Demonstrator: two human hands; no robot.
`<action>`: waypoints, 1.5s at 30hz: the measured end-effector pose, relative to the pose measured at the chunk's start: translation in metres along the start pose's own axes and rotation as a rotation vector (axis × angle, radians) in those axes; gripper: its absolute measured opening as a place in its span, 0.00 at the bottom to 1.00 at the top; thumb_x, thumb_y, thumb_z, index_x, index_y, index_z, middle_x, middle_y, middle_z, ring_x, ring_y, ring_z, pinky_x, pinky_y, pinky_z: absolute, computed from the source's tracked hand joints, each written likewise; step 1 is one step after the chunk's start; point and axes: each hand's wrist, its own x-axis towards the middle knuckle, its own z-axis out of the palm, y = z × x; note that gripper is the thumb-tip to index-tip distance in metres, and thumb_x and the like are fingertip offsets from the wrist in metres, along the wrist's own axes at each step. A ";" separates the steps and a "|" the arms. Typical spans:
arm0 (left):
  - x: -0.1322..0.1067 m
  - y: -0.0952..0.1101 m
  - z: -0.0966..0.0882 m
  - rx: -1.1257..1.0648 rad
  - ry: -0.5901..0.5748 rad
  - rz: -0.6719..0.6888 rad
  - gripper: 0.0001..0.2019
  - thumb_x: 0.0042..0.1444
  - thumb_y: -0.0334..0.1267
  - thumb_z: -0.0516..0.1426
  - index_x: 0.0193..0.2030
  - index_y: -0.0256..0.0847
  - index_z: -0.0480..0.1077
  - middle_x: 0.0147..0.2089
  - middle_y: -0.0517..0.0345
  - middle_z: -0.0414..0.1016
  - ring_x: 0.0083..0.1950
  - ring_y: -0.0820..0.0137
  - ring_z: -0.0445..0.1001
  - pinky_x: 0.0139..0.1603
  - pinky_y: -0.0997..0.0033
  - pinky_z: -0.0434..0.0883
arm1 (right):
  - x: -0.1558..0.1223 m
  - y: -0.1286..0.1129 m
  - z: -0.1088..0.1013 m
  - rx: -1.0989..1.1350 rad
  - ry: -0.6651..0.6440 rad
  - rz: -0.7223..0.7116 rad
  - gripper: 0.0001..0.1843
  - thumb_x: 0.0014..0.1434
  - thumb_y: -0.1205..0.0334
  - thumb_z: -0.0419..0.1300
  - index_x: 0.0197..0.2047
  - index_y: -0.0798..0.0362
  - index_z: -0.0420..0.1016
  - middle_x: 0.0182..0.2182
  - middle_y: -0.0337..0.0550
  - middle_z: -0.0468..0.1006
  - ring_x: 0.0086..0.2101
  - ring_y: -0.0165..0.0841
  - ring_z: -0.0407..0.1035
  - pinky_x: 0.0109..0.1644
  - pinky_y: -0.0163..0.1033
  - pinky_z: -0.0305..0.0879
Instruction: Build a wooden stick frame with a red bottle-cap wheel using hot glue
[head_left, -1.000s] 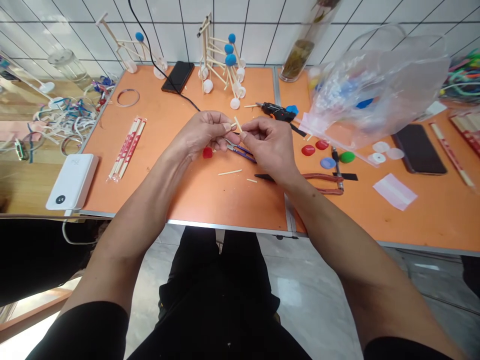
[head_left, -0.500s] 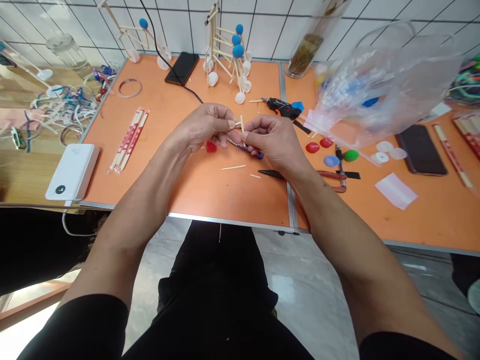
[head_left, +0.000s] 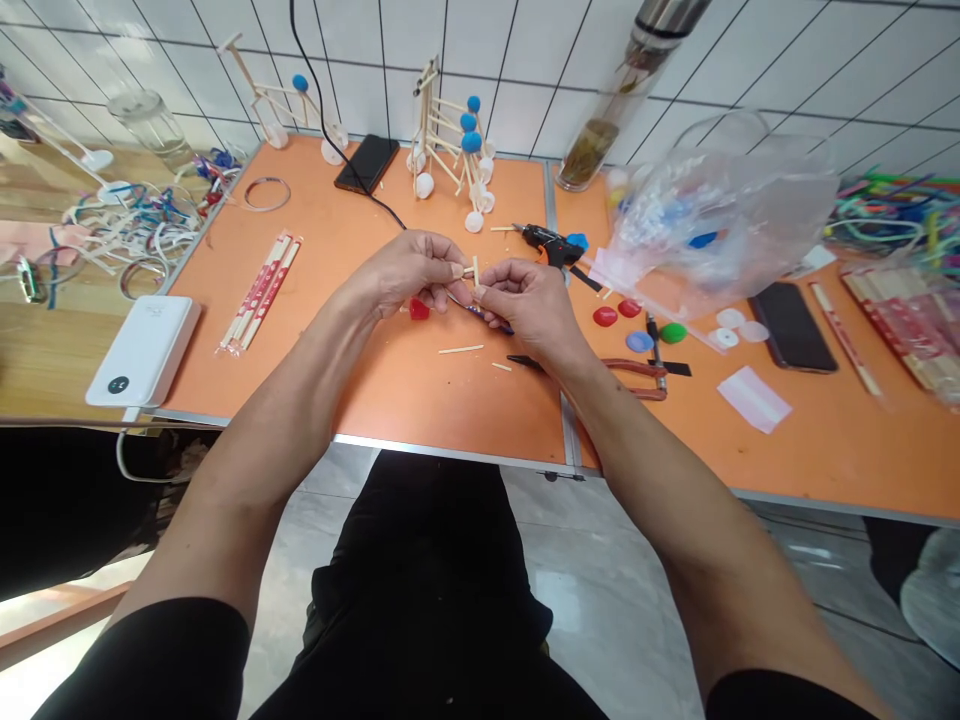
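Over the middle of the orange table, my left hand (head_left: 411, 268) pinches a short wooden stick (head_left: 468, 271) between thumb and finger. My right hand (head_left: 531, 300) grips another short stick (head_left: 475, 268), which stands roughly upright. The two sticks meet or nearly meet; exact contact is too small to tell. Beneath the hands lies a tool with a dark blue handle (head_left: 501, 325), partly hidden. A red cap (head_left: 419, 309) rests below my left fingers. Closer to me lie a loose stick piece (head_left: 460, 349) and a smaller bit (head_left: 502, 367).
Behind stand stick models with blue balls (head_left: 469, 123). A black glue gun (head_left: 551, 243) lies beyond my right hand. Red-handled pliers (head_left: 634, 367) sit beside my right forearm, near coloured caps (head_left: 673, 332). Wrapped chopsticks (head_left: 262, 290) and a white power bank (head_left: 144, 350) are left.
The camera view has shifted, so the table's things appear lower and the right side shows more. Both hands keep hold of their sticks, almost unmoved relative to each other.
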 end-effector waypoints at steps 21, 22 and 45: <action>-0.004 0.003 0.000 0.005 -0.004 0.036 0.05 0.58 0.28 0.72 0.38 0.34 0.81 0.31 0.47 0.89 0.19 0.74 0.77 0.22 0.78 0.68 | -0.003 0.006 0.006 0.007 0.042 -0.053 0.16 0.54 0.54 0.82 0.35 0.46 0.79 0.25 0.35 0.80 0.26 0.32 0.72 0.30 0.40 0.71; -0.005 0.004 0.000 0.004 -0.004 0.035 0.05 0.59 0.28 0.72 0.38 0.34 0.81 0.31 0.47 0.89 0.19 0.74 0.77 0.21 0.78 0.68 | -0.003 0.006 0.007 0.004 0.043 -0.057 0.17 0.54 0.54 0.82 0.35 0.46 0.79 0.25 0.35 0.80 0.26 0.32 0.72 0.30 0.40 0.71; -0.005 0.008 -0.010 -0.023 0.057 0.084 0.08 0.60 0.33 0.75 0.39 0.35 0.81 0.34 0.48 0.90 0.21 0.74 0.80 0.22 0.80 0.70 | 0.005 0.000 -0.011 -0.239 0.041 -0.152 0.04 0.58 0.64 0.71 0.35 0.48 0.80 0.32 0.39 0.84 0.32 0.34 0.75 0.36 0.40 0.68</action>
